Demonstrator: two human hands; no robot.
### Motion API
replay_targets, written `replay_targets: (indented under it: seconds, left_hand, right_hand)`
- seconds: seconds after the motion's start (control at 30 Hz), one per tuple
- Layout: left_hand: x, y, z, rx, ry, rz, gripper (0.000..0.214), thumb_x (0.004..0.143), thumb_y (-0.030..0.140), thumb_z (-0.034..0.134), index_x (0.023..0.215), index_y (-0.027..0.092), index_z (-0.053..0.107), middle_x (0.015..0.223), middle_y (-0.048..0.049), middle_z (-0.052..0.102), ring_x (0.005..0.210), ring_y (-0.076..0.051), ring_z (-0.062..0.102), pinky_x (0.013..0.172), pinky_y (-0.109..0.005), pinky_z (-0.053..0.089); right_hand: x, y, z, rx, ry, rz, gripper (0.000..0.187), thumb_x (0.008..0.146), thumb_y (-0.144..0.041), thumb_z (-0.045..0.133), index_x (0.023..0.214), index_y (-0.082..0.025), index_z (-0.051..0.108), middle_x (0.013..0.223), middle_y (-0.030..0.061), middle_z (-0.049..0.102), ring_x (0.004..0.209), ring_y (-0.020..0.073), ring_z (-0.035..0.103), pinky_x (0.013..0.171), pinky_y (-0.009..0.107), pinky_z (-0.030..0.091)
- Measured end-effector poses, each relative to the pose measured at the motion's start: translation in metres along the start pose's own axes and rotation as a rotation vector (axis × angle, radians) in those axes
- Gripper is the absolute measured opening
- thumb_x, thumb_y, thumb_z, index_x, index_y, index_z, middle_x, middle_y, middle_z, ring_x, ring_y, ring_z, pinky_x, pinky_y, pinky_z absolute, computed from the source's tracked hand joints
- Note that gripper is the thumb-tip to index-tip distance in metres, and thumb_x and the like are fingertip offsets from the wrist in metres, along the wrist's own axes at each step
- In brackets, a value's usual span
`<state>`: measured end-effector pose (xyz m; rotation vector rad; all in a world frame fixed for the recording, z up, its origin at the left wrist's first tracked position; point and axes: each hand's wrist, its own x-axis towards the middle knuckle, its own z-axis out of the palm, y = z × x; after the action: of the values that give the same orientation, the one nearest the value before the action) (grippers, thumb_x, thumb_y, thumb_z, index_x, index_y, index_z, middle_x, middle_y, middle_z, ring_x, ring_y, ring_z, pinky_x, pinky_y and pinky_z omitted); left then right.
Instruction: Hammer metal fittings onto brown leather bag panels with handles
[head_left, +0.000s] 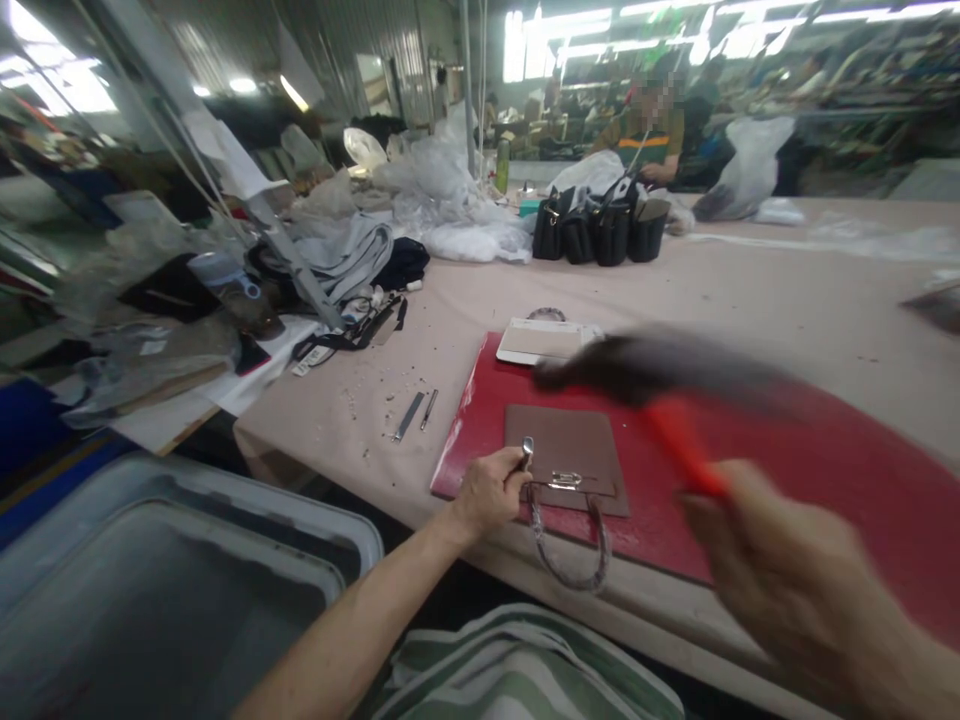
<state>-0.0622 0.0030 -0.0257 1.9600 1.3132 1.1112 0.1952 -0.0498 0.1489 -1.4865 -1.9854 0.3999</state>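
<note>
My right hand [780,560] grips the red handle of a hammer [686,440], raised over the red mat [750,480]. The dark hammer head is smeared by motion. With closed fingers, my left hand [491,490] holds a short metal punch [528,452] upright over a brown leather bag panel [566,440]. The punch's lower end is hidden by my fingers. Beside it a metal clasp [565,480] sits on the panel. A curved, plastic-wrapped handle [570,580] hangs from the panel past the table edge. Behind it lies a white-and-beige bag panel [544,342].
Two slim metal tools [409,416] lie left of the mat amid small scraps. Several black bags [596,230] stand at the back, near a seated person [652,140]. Plastic wrap [465,200] is heaped back left. A grey bin [187,590] stands at lower left.
</note>
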Motion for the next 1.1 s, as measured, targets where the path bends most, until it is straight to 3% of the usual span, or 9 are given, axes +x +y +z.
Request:
replay_targets:
  seconds: [0.13,0.3,0.4,0.47,0.6,0.7,0.8,1.0,1.1]
  left_hand:
    - [0.000,-0.003,-0.001,-0.005,-0.015,0.010,0.019,0.088,0.012,0.057,0.102,0.020,0.068,0.096,-0.0070,0.075,0.092,-0.023,0.073,0.087,-0.035,0.059]
    - [-0.001,-0.009,-0.001,-0.027,-0.002,0.059,0.019,0.090,0.014,0.056,0.105,0.020,0.066,0.105,-0.0082,0.075,0.099,-0.023,0.073,0.093,-0.036,0.059]
    - [-0.001,-0.009,-0.002,-0.035,-0.014,0.070,0.019,0.090,0.014,0.056,0.105,0.019,0.066,0.106,-0.0092,0.076,0.101,-0.024,0.073,0.093,-0.036,0.059]
    - [-0.002,-0.007,-0.004,-0.036,-0.020,0.064,0.018,0.090,0.014,0.057,0.105,0.019,0.066,0.107,-0.0095,0.076,0.102,-0.024,0.074,0.093,-0.036,0.060]
    - [-0.004,-0.008,-0.006,-0.003,0.006,0.116,0.020,0.091,0.014,0.057,0.108,0.019,0.066,0.112,-0.0102,0.076,0.105,-0.024,0.074,0.094,-0.037,0.060]
    - [-0.008,-0.012,-0.004,-0.001,0.032,0.251,0.019,0.091,0.013,0.058,0.108,0.019,0.066,0.117,-0.0112,0.075,0.112,-0.024,0.072,0.099,-0.038,0.059]
    - [-0.013,-0.016,-0.001,-0.026,0.075,0.310,0.015,0.092,0.015,0.058,0.104,0.019,0.067,0.117,-0.0111,0.075,0.115,-0.024,0.071,0.101,-0.040,0.058]
    - [-0.011,-0.017,-0.008,-0.165,0.137,-0.148,0.020,0.096,0.031,0.060,0.106,0.017,0.071,0.112,-0.0118,0.077,0.105,-0.024,0.074,0.092,-0.039,0.061]
    - [-0.006,-0.013,-0.016,-0.178,0.104,-0.096,0.020,0.093,0.033,0.063,0.102,0.017,0.072,0.111,-0.0113,0.077,0.106,-0.025,0.073,0.096,-0.041,0.059]
  right_hand:
    - [0.000,0.018,0.008,-0.146,-0.129,-0.027,0.047,0.091,-0.068,0.046,0.070,-0.027,0.050,0.050,-0.0010,0.047,0.040,0.0138,0.034,0.048,0.033,0.019]
    - [-0.009,0.081,0.020,-0.006,-0.261,0.430,0.045,0.095,-0.060,0.030,0.068,-0.026,0.043,0.054,-0.0010,0.046,0.046,0.0147,0.043,0.047,0.029,0.033]
    - [-0.021,0.118,0.037,-0.206,-0.243,0.590,0.037,0.096,-0.044,0.032,0.068,-0.024,0.046,0.058,0.0033,0.053,0.052,0.0179,0.050,0.053,0.031,0.038]
    - [-0.025,0.127,0.047,-0.389,-0.166,0.577,0.029,0.096,-0.037,0.039,0.076,-0.021,0.054,0.077,0.0113,0.063,0.067,0.0229,0.058,0.060,0.033,0.039]
    - [-0.022,0.102,0.072,-0.599,-0.085,0.411,0.029,0.100,-0.033,0.041,0.107,-0.015,0.062,0.115,0.0200,0.063,0.100,0.0297,0.061,0.077,0.037,0.042]
    - [-0.013,0.073,0.097,-0.456,-0.209,0.510,0.025,0.101,-0.035,0.047,0.108,-0.016,0.062,0.111,0.0141,0.066,0.100,0.0252,0.064,0.079,0.033,0.043]
    - [-0.006,0.060,0.118,-0.406,-0.234,0.577,0.022,0.098,-0.033,0.052,0.109,-0.015,0.061,0.112,0.0157,0.067,0.098,0.0268,0.066,0.075,0.033,0.042]
    - [0.006,0.074,0.120,-0.272,-0.251,0.700,0.016,0.088,-0.027,0.061,0.100,-0.017,0.062,0.095,0.0146,0.071,0.095,0.0307,0.068,0.071,0.034,0.037]
    - [0.007,0.078,0.116,-0.179,-0.227,0.705,0.007,0.083,-0.020,0.061,0.090,-0.019,0.060,0.090,0.0136,0.070,0.093,0.0304,0.067,0.072,0.034,0.035]
